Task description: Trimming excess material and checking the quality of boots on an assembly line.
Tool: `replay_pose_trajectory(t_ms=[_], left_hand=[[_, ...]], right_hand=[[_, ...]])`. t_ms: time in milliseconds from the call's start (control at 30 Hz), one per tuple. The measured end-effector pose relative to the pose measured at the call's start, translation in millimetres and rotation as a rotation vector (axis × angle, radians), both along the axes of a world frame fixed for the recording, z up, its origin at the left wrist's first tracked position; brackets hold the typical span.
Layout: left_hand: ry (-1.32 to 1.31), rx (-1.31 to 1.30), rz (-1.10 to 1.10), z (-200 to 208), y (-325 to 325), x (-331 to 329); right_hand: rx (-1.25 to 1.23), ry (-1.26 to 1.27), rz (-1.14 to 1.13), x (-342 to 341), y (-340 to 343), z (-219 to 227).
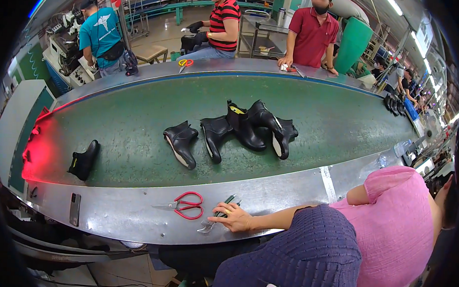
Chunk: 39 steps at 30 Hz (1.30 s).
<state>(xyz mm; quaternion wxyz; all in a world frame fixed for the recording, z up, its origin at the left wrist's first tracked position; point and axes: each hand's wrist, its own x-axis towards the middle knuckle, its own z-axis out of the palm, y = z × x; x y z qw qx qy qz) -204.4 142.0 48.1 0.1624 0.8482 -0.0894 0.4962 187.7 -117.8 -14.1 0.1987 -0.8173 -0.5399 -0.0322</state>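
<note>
Neither of my hands shows. Nearest to me, a co-worker in a pink top [398, 230] leans toward the right; that person's arm appears to pass behind dark blue textured cloth [296, 247]. The co-worker's hand [234, 217] rests on the metal edge over a green-handled hand tool [229, 199], its metal end showing below the fingers. Beside it lie red-handled scissors [189, 205]. On the green belt stand or lie several black ankle boots, among them a boot with a pale sole edge [181, 142] and, far left, a single boot [84, 160].
A metal rim [121, 210] borders the green conveyor belt [138, 160]; a phone [75, 209] lies on it. Yellow-and-red-handled scissors [184, 64] lie on the far rim. Across stand people in striped [224, 27] and dark red shirts [314, 35]. Red light falls at the belt's left end.
</note>
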Motion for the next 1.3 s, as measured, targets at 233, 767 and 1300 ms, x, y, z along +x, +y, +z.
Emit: replay_pose_trajectory(t_ms=[233,767,1300], left_hand=[[0.573,-1.031,0.934,63,-54,31],[0.468,-1.386,0.917,73,-52,44],[0.392,-1.445,0.797,54,-42,48]], right_hand=[[0.004,0.005,-0.01,1,-1,2],[0.002,-0.007,-0.022,1,5,10],[-0.006,-0.003,-0.017,2,8,9]])
